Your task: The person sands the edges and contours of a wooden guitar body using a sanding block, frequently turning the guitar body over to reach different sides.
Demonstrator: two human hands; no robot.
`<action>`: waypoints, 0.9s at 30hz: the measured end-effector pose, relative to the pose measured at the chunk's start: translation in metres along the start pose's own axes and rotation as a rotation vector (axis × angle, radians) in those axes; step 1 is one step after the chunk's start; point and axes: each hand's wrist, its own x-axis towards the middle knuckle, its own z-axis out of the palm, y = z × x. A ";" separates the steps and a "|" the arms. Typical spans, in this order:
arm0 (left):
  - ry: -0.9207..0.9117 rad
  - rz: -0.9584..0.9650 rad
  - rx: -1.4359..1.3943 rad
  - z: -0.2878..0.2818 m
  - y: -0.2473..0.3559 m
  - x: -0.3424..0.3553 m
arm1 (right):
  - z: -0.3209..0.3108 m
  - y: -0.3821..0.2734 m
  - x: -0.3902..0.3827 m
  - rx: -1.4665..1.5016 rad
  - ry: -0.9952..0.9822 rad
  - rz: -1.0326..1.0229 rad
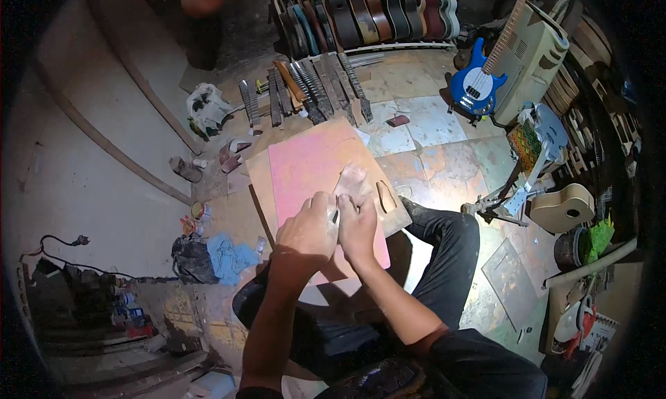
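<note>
Your left hand [307,227] and right hand [358,225] are closed together over a small dark tool [336,216] at the near edge of the pink board [309,170]; which hand actually grips it I cannot tell. The pale wooden piece [353,182] lies on that board just beyond your fingers. With fingers crowding the tool, a slip could nick them or gouge the piece.

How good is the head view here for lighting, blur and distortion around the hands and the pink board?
Head view: strong fisheye bending, with black corners and curved wall edges; light pools on the pink board and the floor to its right, while the lower left falls into shadow; the left hand and right hand are slightly soft, hiding what they pinch; the blue guitar looks saturated but readable.
</note>
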 end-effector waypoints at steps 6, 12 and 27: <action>0.063 0.035 -0.062 0.001 -0.006 -0.004 | -0.008 0.001 -0.012 -0.070 -0.085 -0.014; 0.110 0.093 -0.031 -0.001 -0.024 0.010 | 0.006 0.009 -0.009 -0.023 -0.101 0.001; 0.063 0.087 -0.231 -0.018 -0.029 0.008 | -0.048 0.035 0.031 -0.053 -0.318 -0.048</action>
